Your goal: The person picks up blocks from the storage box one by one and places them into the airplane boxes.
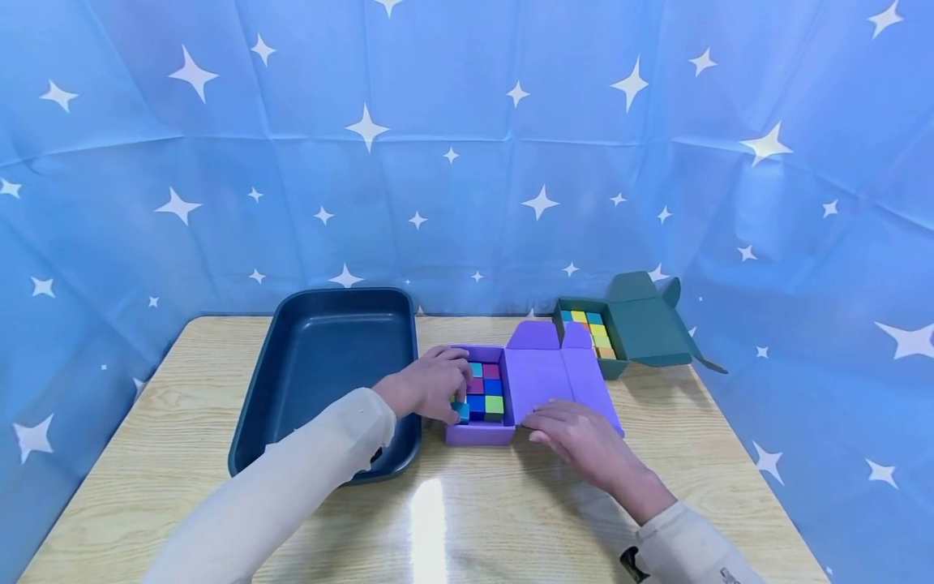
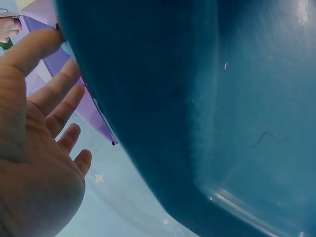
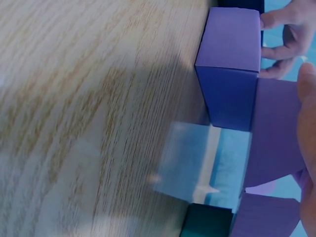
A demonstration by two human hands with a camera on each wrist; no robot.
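Observation:
A purple box [image 1: 479, 435] stands with its lid [image 1: 543, 377] folded out to the right. Cubes in blue, green, pink and teal fill much of it. My left hand [image 1: 432, 383] reaches over the box's left wall, and its thumb and fingers pinch a teal cube [image 1: 461, 412] in the near left corner. In the left wrist view only a sliver of light blue shows between thumb and index finger; the dark blue tray [image 2: 133, 98] covers the rest. My right hand [image 1: 576, 444] rests its fingers on the near edge of the open lid.
The dark blue tray [image 1: 251, 389] lies left of the purple box, beneath my left forearm. Behind to the right, an open green box [image 1: 614, 369] holds yellow, orange and blue cubes. A star-patterned blue curtain [image 1: 467, 219] hangs around the wooden table [image 1: 350, 535].

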